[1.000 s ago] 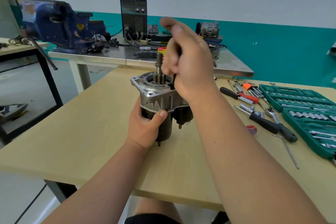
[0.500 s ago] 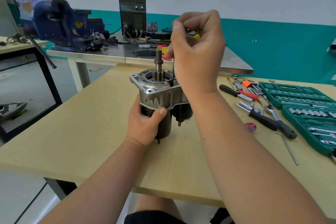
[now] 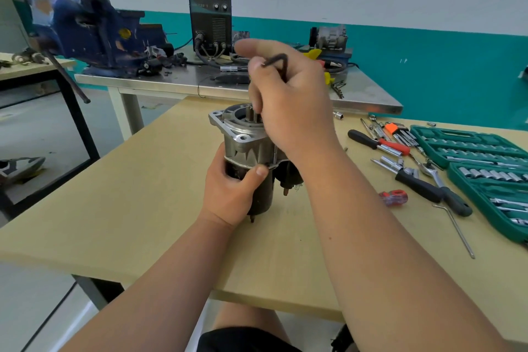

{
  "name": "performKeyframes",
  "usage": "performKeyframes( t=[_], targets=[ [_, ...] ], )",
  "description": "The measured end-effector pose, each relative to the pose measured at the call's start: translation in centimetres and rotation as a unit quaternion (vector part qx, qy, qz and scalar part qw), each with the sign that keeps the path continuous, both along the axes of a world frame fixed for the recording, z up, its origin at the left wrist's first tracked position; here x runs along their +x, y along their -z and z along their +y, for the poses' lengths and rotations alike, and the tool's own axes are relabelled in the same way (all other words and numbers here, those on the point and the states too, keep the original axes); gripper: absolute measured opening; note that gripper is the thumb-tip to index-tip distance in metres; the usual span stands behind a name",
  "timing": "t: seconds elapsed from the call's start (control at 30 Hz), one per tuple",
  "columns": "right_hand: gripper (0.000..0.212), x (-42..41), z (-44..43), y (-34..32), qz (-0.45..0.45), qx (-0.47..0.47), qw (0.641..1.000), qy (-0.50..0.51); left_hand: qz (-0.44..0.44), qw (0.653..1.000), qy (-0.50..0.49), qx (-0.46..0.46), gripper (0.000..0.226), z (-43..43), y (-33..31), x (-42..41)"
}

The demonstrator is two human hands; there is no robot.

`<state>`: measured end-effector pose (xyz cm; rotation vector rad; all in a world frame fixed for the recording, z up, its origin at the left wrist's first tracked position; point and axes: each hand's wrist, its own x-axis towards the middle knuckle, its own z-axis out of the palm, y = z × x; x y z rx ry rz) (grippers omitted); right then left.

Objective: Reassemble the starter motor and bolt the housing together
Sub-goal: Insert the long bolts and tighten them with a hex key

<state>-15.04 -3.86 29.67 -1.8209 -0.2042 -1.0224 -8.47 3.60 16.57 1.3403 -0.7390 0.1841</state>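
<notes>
Head view: the right hand (image 3: 294,100) has its grip clamped on a black bent key (image 3: 275,58). The fingers curl round it, and the short end sticks out on top. The long end goes down behind the hand, so I cannot tell where its tip sits. This hand is right over the top of the motor (image 3: 263,194).

The left hand (image 3: 228,194) has its grip wrapped round the motor's black body. Its thumb lies just under the silver housing (image 3: 243,137). The motor stands upright on the wooden worktop (image 3: 128,194), near the middle.

Tools lie on the worktop to the right, apart from the motor: a screwdriver (image 3: 377,144) with a black and red handle, a ratchet (image 3: 423,183), a long silver key (image 3: 454,228) and a green socket set (image 3: 471,146).

Behind the worktop is a metal table (image 3: 371,94). A blue vise (image 3: 85,31) and a black box (image 3: 210,20) with knobs stand on it.
</notes>
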Motion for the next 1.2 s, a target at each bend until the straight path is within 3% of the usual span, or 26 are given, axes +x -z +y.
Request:
performKeyframes(
  t=[0.1,0.2,0.27,0.33,0.43,0.63,0.83,1.0,1.2],
  targets=[
    [0.025,0.1,-0.1,-0.9,0.069,0.044,0.994,-0.076,-0.001,1.0,-0.003,-0.004,0.042,0.1,0.1,0.0],
    [0.031,-0.2,-1.1,-1.8,0.128,0.146,0.952,-0.237,-0.005,1.0,-0.005,-0.003,0.042,0.3,0.1,0.1],
    [0.032,-0.5,-1.7,-1.6,0.134,0.113,0.966,-0.189,-0.01,1.0,-0.003,0.002,0.041,0.3,0.0,0.0],
    [0.034,-0.9,-2.2,-1.8,0.165,-0.026,0.985,-0.045,-0.012,1.0,0.002,0.005,0.043,0.2,-0.1,-0.1],
    [0.03,-1.9,-3.2,-2.7,0.215,-0.167,0.962,0.032,-0.011,1.0,0.007,0.002,0.048,0.2,-0.1,-0.1],
    [0.018,-3.4,-4.1,-3.7,0.255,-0.121,0.956,-0.08,-0.01,1.0,0.003,0.0,0.048,0.3,0.0,0.1],
    [0.015,-2.6,-3.3,-2.8,0.196,-0.16,0.967,0.034,-0.006,1.0,0.003,0.003,0.046,0.1,0.1,0.0],
    [0.026,-2.0,-2.8,-1.2,0.118,-0.143,0.974,0.131,-0.007,1.0,0.001,0.009,0.046,0.1,0.0,-0.1],
    [0.011,-2.4,-3.2,-1.6,0.176,-0.073,0.981,-0.025,-0.004,1.0,-0.008,0.01,0.047,0.3,-0.1,-0.1]
  ],
)
